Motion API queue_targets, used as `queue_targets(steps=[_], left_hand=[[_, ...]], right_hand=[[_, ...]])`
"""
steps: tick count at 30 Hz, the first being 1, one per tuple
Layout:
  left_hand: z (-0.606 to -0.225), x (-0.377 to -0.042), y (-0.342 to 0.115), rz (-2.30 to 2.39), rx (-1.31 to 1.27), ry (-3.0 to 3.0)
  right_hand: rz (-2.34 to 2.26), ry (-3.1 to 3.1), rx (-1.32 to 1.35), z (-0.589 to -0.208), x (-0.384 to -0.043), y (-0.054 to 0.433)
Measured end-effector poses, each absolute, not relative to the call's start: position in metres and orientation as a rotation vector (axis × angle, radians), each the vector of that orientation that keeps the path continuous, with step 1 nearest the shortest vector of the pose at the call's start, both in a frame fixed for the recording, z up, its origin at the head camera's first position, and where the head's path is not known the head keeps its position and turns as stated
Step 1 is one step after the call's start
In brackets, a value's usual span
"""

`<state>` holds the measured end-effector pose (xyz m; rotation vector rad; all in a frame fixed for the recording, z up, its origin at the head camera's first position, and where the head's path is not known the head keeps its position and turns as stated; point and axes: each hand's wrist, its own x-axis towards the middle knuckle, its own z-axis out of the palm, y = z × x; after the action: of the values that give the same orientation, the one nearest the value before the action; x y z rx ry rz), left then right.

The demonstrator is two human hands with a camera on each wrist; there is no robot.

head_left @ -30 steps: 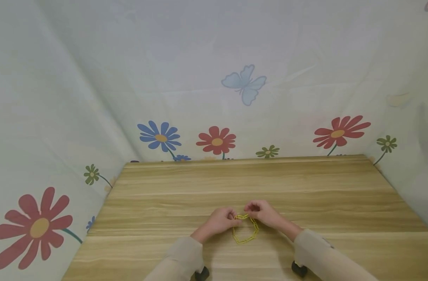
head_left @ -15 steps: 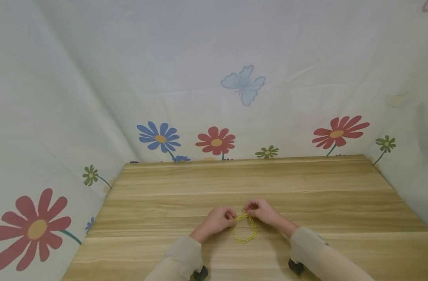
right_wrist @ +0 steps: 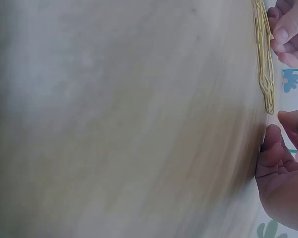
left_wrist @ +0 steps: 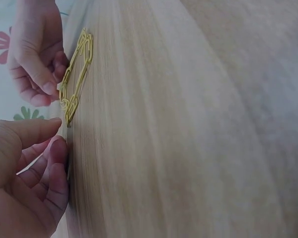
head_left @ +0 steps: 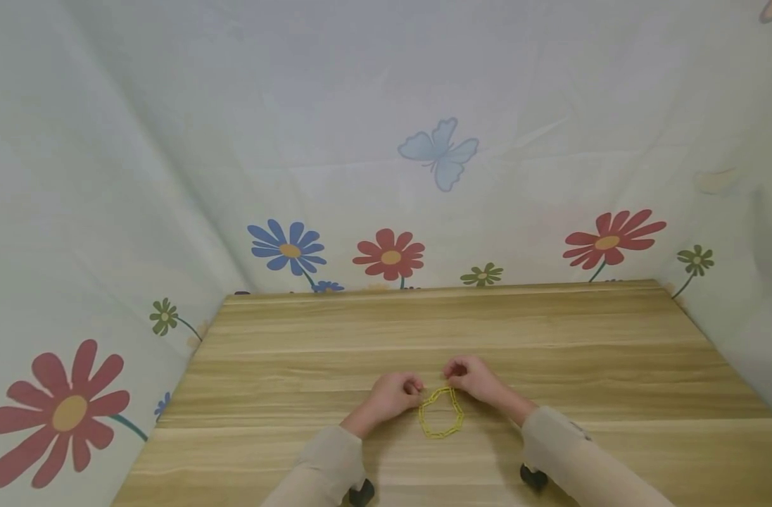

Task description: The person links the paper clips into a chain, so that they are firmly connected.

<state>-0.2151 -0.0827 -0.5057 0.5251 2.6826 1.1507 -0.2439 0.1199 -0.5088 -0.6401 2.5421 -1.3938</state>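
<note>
A yellow link chain lies on the wooden table in a rough, closed-looking loop between the two hands. My left hand is just left of its upper edge, with thumb and forefinger apart. In the left wrist view, the left hand has loosely bent fingers and nothing between them, close to the near end of the chain. The right hand is at the loop's upper right. A gap shows between the thumb and fingers of the right hand in the right wrist view, beside the chain.
The wooden table reaches back to a pale curtain printed with flowers and a butterfly. More of this cloth hangs along the left and right sides. Beige sleeves and dark wrist pieces lie over the near part of the table.
Both hands have drawn slightly apart, and their fingers have come off the chain. The chain's upper side has changed shape; the rest of the loop lies nearly as before.
</note>
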Motion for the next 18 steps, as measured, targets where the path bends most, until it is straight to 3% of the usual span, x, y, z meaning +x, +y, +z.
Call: queue_targets(steps=[6,18], left_hand=[[-0.502,-0.214,-0.089,1.226,0.608,2.667],[-0.492,-0.224,-0.103,1.235,0.474,2.663]], right_hand=[[-1.400,2.551,-0.622,-0.506,-0.243,0.128],[-1.443,2.523,-0.617,-0.488,-0.243,0.157]])
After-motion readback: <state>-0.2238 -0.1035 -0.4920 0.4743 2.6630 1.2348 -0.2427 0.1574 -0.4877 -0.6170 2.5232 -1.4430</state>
